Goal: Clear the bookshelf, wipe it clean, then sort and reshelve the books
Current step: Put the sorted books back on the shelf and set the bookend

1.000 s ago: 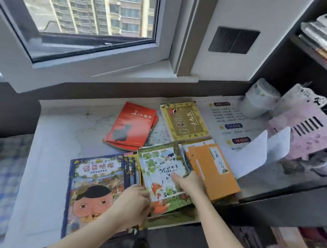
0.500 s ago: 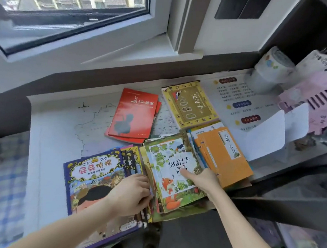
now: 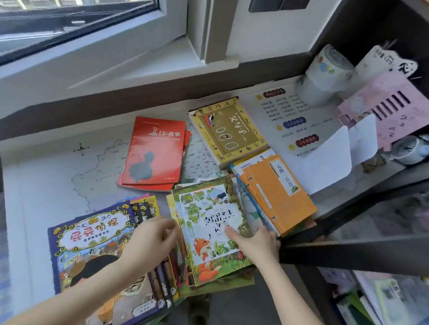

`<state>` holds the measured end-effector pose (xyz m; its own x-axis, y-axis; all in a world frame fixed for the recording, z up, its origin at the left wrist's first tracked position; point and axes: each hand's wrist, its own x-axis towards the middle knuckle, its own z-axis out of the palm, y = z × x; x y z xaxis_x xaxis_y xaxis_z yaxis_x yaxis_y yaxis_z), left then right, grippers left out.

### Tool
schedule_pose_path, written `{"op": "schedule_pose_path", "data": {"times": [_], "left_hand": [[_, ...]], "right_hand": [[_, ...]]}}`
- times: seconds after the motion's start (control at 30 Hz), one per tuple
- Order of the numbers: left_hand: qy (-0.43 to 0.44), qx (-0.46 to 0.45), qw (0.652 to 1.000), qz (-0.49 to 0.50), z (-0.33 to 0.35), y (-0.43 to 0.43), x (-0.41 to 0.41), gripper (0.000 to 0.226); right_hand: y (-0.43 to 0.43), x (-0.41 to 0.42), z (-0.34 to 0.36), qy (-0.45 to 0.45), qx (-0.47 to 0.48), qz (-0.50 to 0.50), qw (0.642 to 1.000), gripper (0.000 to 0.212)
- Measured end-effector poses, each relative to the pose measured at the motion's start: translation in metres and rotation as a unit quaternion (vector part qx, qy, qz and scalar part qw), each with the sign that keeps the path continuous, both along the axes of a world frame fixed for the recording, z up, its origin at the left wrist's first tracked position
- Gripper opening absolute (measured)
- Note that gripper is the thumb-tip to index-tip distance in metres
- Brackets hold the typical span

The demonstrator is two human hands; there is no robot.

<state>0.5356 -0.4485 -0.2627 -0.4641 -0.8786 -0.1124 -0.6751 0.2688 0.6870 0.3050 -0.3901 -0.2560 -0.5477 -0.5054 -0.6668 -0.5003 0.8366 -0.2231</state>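
Several piles of books lie on a white desk (image 3: 47,187). A purple picture-book stack (image 3: 86,239) sits at the front left, and my left hand (image 3: 151,239) rests on its right edge with fingers curled at the books' edges. A green fox picture book (image 3: 208,228) tops the middle pile; my right hand (image 3: 256,242) lies on its right side, thumb pressing the cover. To the right is an orange book stack (image 3: 280,193). Behind are red books (image 3: 155,155) and a yellow-bordered book (image 3: 228,130).
A dark bookshelf (image 3: 355,253) stands at the right with books on its lower shelf (image 3: 388,317). A pink slotted organizer (image 3: 389,109), tape rolls (image 3: 326,68) and loose white sheets (image 3: 329,158) sit at the desk's back right. A window frame (image 3: 115,39) runs behind.
The view has tilted down and closer. Both hands stay on the front piles; my left hand has shifted slightly toward the gap between the purple stack and the fox book.
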Motion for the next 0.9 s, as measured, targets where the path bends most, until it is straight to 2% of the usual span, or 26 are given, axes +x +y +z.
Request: {"op": "schedule_pose_path", "data": {"times": [0.07,0.17,0.23,0.3,0.33,0.43,0.57,0.63,0.7,0.73,0.8,0.9], "left_hand": [[-0.028,0.100,0.991,0.088,0.012,-0.009,-0.016,0.022],[-0.074,0.234,0.962,0.122,0.014,-0.021,-0.038,0.018],[-0.049,0.344,0.922,0.170,0.009,-0.024,-0.050,0.031],[0.001,0.437,0.873,0.218,0.006,-0.025,-0.059,0.033],[0.011,0.456,0.859,0.232,0.004,-0.025,-0.063,0.035],[0.030,0.462,0.850,0.251,0.005,-0.021,-0.073,0.041],[0.073,0.470,0.836,0.274,0.001,-0.020,-0.080,0.044],[0.086,0.476,0.825,0.291,-0.002,-0.021,-0.080,0.041],[0.105,0.485,0.816,0.297,-0.001,-0.023,-0.081,0.038],[0.119,0.491,0.808,0.303,-0.001,-0.023,-0.081,0.051],[0.131,0.497,0.801,0.308,-0.001,-0.025,-0.084,0.073],[0.136,0.506,0.794,0.309,0.005,-0.023,-0.085,0.076]], "right_hand": [[0.007,-0.003,-0.001,0.015,-0.023,-0.019,0.999,0.115],[0.013,-0.003,-0.006,0.031,-0.036,-0.020,0.999,0.119],[0.011,-0.005,-0.008,-0.001,-0.019,-0.018,1.000,0.128],[0.007,-0.011,-0.007,-0.048,0.002,-0.008,0.999,0.133],[0.006,-0.013,-0.007,-0.056,0.011,0.008,0.998,0.133],[0.002,-0.016,-0.005,-0.024,0.028,0.062,0.997,0.131],[0.005,-0.011,0.001,0.005,0.024,0.054,0.998,0.134],[0.008,-0.011,0.003,-0.024,0.014,0.022,0.999,0.126],[0.005,-0.018,0.006,-0.068,0.012,0.007,0.998,0.109],[0.000,-0.023,0.009,-0.105,0.011,-0.011,0.994,0.101],[-0.009,-0.034,0.017,-0.188,0.008,-0.042,0.981,0.103],[-0.014,-0.036,0.023,-0.231,-0.020,-0.049,0.972,0.098]]}}
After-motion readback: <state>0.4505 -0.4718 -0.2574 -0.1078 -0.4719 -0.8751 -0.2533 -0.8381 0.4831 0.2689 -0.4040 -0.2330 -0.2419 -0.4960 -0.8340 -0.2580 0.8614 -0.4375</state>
